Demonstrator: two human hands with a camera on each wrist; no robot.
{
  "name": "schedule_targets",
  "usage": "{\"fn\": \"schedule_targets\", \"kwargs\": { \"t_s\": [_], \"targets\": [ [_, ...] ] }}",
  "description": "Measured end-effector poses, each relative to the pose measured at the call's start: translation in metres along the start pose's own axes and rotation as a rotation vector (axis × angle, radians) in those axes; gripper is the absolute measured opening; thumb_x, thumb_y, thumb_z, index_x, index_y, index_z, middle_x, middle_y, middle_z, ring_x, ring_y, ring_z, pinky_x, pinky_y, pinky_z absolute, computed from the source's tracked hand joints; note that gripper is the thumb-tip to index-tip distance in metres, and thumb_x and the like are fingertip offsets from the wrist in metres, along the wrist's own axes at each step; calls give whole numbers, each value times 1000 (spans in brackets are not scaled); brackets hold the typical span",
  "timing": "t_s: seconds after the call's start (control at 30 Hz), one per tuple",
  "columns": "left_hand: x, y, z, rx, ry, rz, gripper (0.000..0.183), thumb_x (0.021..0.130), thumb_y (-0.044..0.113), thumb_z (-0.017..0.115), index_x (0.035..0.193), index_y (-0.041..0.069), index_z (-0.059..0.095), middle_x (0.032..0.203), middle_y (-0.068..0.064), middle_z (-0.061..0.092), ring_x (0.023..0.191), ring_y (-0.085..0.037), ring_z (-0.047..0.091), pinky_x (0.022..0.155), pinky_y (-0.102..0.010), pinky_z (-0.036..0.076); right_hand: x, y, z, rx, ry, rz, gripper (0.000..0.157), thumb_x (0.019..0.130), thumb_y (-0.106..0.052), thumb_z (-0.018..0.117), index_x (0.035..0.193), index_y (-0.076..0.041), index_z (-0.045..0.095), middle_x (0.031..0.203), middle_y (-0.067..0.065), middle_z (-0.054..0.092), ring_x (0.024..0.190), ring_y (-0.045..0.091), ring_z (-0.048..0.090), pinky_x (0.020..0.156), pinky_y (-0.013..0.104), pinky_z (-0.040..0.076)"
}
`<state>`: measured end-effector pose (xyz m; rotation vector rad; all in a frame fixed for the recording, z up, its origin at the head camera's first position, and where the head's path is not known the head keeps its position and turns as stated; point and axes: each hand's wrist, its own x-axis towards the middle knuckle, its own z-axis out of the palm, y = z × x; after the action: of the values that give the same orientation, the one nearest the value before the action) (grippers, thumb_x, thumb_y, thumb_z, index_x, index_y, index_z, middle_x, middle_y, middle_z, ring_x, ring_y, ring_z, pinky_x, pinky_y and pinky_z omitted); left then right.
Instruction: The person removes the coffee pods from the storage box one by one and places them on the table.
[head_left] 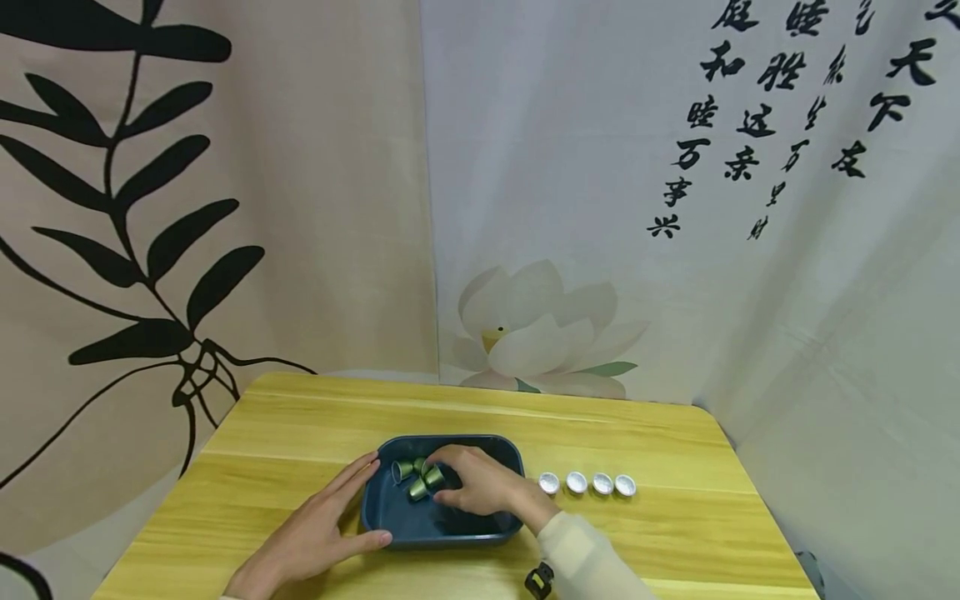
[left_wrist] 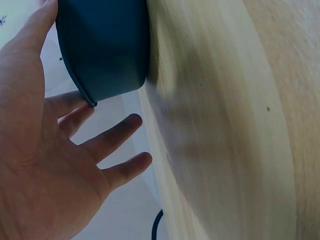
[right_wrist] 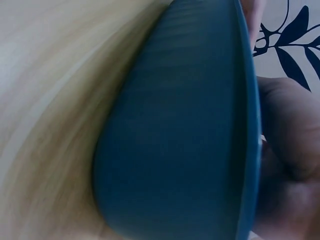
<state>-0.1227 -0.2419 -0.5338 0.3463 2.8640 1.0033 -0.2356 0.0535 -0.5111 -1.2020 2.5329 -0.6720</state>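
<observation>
Across the wooden counter [head_left: 322, 417], your left hand [head_left: 318, 529] spreads against the left end of the blue tray [head_left: 420, 525] while your right hand [head_left: 483, 482] curves over green cups [head_left: 417, 489] clustered inside, toward the left; whether it pinches one, the views cannot tell. Four silvery pieces [head_left: 577, 482] line up right of the tray; a light pinch on one cup's sides, tray braced, should spare its neighbours a knock.

We see the tub [head_left: 420, 525] on the bench [head_left: 637, 550], between its left and right edges, with capsules [head_left: 418, 490] in the tub's back left part. To the tub's right, we find four cups [head_left: 577, 482] lined up toward the bench's right edge. Behind the far edge we see a curtain [head_left: 570, 183].
</observation>
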Motion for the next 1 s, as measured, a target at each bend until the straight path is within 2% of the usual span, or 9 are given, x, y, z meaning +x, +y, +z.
{"fn": "schedule_targets", "kwargs": {
  "t_s": [0.23, 0.5, 0.87, 1.0],
  "targets": [
    [0, 0, -1, -1, -6, -7, 111, 95, 75, 79, 179, 17, 35, 189, -5, 29, 166, -46, 46, 121, -73, 51, 3, 0, 2, -3, -9, 25, 52, 108, -30, 80, 156, -14, 67, 160, 1, 68, 152, 19, 63, 126, 39, 55],
    [2, -2, 0, 2, -12, -10, 111, 95, 76, 78, 179, 18, 35, 189, -4, 28, 166, -46, 45, 121, -74, 50, 6, 2, 8, -68, -11, 33, 48, 108, -29, 80, 153, -16, 70, 156, 1, 71, 150, 19, 64, 125, 36, 55],
    [1, -2, 0, -2, -6, -10, 112, 94, 76, 79, 179, 17, 35, 189, -4, 28, 166, -46, 45, 121, -73, 51, 8, 2, 12, -180, -12, 24, 37, 107, -27, 81, 142, -19, 77, 142, -2, 78, 138, 17, 71, 119, 33, 59],
    [1, -1, 0, -4, -4, -7, 112, 94, 75, 79, 179, 17, 35, 189, -5, 29, 166, -47, 45, 121, -74, 50, 8, 2, 12, -187, -11, 15, 35, 106, -27, 82, 140, -18, 78, 138, -3, 80, 132, 15, 72, 115, 31, 60]
  ]
}}
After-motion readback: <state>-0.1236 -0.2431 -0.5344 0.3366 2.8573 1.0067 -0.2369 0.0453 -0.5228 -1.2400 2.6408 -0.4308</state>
